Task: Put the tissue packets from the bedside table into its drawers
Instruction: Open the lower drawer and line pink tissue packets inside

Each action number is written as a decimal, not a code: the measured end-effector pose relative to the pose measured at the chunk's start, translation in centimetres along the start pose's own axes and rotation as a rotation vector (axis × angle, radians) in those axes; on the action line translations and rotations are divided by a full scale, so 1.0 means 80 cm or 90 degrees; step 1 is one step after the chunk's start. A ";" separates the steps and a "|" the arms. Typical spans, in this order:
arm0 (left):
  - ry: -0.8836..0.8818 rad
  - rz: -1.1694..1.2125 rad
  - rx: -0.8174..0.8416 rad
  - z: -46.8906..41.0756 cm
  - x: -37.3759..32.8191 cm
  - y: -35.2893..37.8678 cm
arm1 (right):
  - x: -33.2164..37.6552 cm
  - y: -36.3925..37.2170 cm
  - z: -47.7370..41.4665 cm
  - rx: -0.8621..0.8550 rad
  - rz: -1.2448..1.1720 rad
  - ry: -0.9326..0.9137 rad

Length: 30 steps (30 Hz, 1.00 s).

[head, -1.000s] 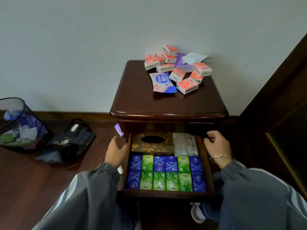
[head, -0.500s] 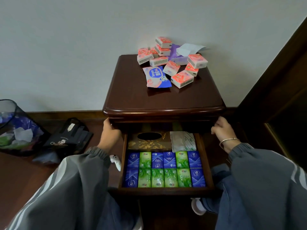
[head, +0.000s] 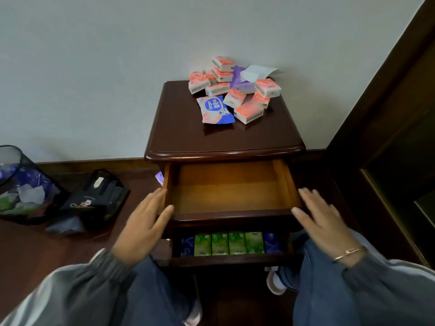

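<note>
**A:** What's different from a second ago?

**B:** Then only the lower drawer [head: 230,260] was out, with a hand at each side of it. Now the upper drawer [head: 167,182] has been pulled out above it. It hides all but the front row of green and blue packets [head: 226,243] below.

**A:** And the hands?

**B:** Both have let go. The left hand [head: 143,224] has its fingers straight and spread at the upper drawer's left front corner. The right hand [head: 322,222] is spread wide just beside the right front corner, a little blurred. Neither holds anything. Whether they touch the wood I cannot tell.

**A:** Where are the tissue packets [head: 219,89]?

**B:** Still heaped on the surface [head: 211,140], beyond both hands and higher, at the far side by the wall. A blue and pink wipes pack [head: 215,109] lies at the heap's near edge.

**A:** What does that mean for the job?

**B:** The upper drawer, between the hands, shows only bare wood, so there is room ready. I'd say the opening is done and none of the heap has gone in yet. Next comes a reach forward for the nearest packet.
</note>
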<state>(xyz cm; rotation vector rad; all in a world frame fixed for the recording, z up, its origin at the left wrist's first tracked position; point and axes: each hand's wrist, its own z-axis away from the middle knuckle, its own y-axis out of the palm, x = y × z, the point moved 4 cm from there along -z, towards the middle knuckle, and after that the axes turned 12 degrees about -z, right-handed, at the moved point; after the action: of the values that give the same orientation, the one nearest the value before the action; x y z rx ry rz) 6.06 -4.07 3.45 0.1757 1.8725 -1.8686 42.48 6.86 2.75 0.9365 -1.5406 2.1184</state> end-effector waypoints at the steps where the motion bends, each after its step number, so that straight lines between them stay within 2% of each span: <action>1: 0.023 -0.031 -0.001 -0.006 -0.015 0.010 | 0.013 0.017 -0.002 0.007 0.051 -0.030; 5: -0.003 -0.163 0.077 -0.019 -0.050 0.060 | 0.033 0.072 -0.016 0.038 0.188 -0.033; 8: -0.002 -0.283 0.059 -0.016 -0.055 0.072 | 0.033 0.078 -0.017 0.025 0.240 -0.036; 11: 0.022 -0.274 0.067 -0.008 -0.056 0.062 | 0.036 0.071 -0.010 0.061 0.204 -0.034; 13: 0.028 -0.266 0.115 0.006 -0.059 0.056 | 0.041 0.062 0.005 0.097 0.167 -0.037; 17: -0.023 -0.218 0.237 0.035 -0.049 0.052 | 0.036 0.046 0.043 0.160 0.039 0.059; 25: -0.038 -0.167 0.368 0.023 -0.036 0.042 | 0.043 0.031 0.029 0.292 0.075 0.067; 27: -0.032 -0.147 0.372 0.015 -0.037 0.042 | 0.050 0.015 0.007 0.240 0.032 0.056; 30: -0.005 -0.085 0.315 -0.005 -0.040 0.033 | 0.067 -0.018 -0.053 0.029 0.012 -0.052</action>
<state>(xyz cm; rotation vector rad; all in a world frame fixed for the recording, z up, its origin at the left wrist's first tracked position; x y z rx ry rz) 9.87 -2.77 2.37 0.2084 1.4121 -2.3926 38.26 10.83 6.64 1.0398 -1.5509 2.1611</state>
